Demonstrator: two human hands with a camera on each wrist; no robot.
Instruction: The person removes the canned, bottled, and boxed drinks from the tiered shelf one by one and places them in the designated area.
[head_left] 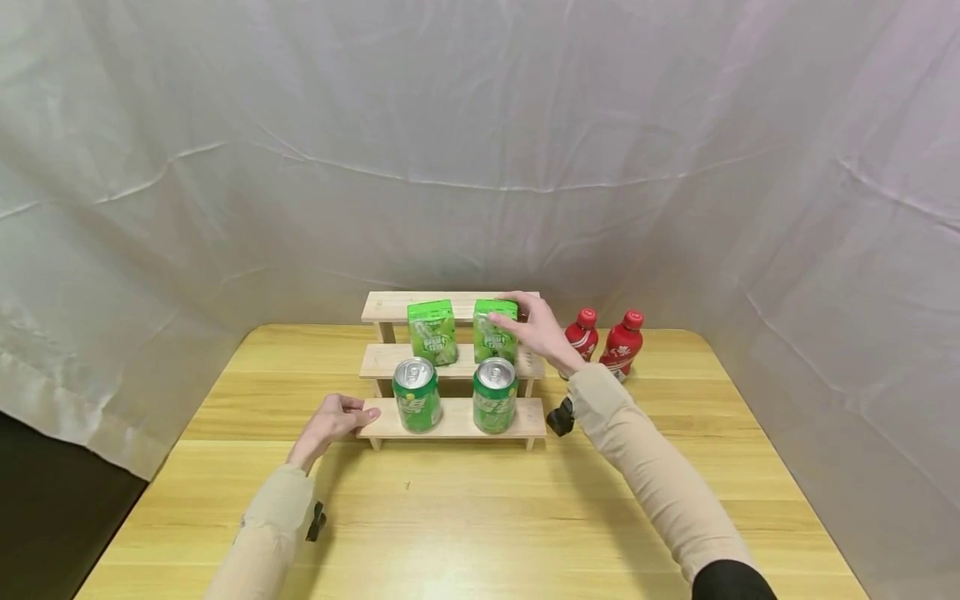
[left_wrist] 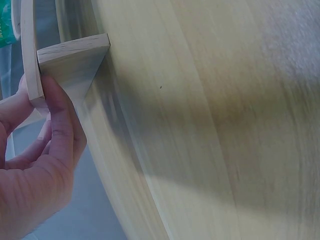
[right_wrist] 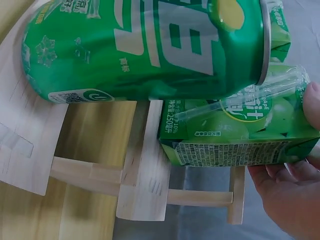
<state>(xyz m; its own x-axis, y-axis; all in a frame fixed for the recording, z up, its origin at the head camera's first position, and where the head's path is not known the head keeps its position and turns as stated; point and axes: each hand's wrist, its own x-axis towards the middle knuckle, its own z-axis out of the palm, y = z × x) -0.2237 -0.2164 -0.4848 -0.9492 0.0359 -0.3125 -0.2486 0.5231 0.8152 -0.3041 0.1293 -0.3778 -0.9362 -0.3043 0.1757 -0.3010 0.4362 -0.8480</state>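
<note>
Head view: the right hand [head_left: 542, 333] pinches a grape-juice carton [head_left: 491, 340] near its top, on the middle shelf [head_left: 464, 360]; the left hand [head_left: 332, 422] grips the bottom shelf [head_left: 455, 422]. Likely light, slick and squeezable, the carton suits gentle pressure across its upper sides

You wear creased beige sleeves [head_left: 652, 475], black cloth [head_left: 731, 581] above the right, and a black camera [head_left: 561, 417] at each wrist.

Place: small indoor studio-like setting
Back and both sides: hung, creased silver-grey fabric sheets [head_left: 480, 108]
Surface: yellow wood-grain tabletop [head_left: 450, 525]
</note>
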